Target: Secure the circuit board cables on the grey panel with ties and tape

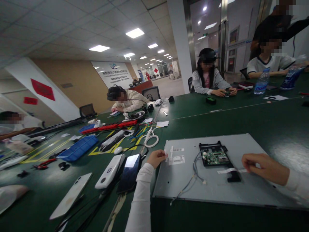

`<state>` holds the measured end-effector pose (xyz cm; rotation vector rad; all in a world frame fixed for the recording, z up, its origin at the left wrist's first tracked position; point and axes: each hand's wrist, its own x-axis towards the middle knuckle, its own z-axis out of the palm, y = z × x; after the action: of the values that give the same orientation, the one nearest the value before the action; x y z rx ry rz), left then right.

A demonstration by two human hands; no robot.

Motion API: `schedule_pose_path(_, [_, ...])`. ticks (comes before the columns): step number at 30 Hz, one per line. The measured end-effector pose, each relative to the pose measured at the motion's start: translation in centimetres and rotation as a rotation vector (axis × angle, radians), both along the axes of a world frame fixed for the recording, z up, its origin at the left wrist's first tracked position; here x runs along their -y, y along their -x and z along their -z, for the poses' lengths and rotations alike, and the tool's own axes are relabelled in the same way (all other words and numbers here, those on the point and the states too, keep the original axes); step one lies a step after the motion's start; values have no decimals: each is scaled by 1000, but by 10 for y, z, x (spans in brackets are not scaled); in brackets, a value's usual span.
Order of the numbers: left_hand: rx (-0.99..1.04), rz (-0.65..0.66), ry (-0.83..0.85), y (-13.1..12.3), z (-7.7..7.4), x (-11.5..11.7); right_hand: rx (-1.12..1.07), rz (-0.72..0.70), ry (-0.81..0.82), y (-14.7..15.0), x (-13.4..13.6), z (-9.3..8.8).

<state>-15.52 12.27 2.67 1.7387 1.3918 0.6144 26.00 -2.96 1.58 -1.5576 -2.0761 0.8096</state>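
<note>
A grey metal panel lies flat on the green table in front of me. A small green circuit board in a black frame sits on it, with thin wires trailing to the left. My left hand pinches a bit of white tape at the panel's left edge, beside white labels. My right hand pinches the end of a white flat ribbon strip that leads to a black piece below the board.
Left of the panel lie a dark phone, a white device, a white phone, a blue tray, a white cable coil and red tools. Other people sit at the far side, with water bottles near them.
</note>
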Motion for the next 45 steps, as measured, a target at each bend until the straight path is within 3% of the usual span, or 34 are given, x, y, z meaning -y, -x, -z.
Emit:
schedule_pose_path(16, [-49, 109, 132, 6, -32, 20, -48, 2, 20, 0, 0, 1])
schedule_pose_path(22, [81, 169, 97, 4, -44, 26, -21, 9, 9, 1, 0, -1])
schedule_pose_path(26, [179, 251, 122, -15, -50, 33, -38, 21, -58, 9, 2, -10])
schedule_pose_path(34, [273, 474, 176, -65, -41, 54, -254, 1, -183, 60, 5, -37])
schedule_pose_path(41, [55, 610, 42, -83, -36, 68, -364, -60, -221, 119, -9, -40])
schedule_pose_path(45, [-33, 653, 6, -87, -32, 70, -392, -3, -227, 138, -13, -39])
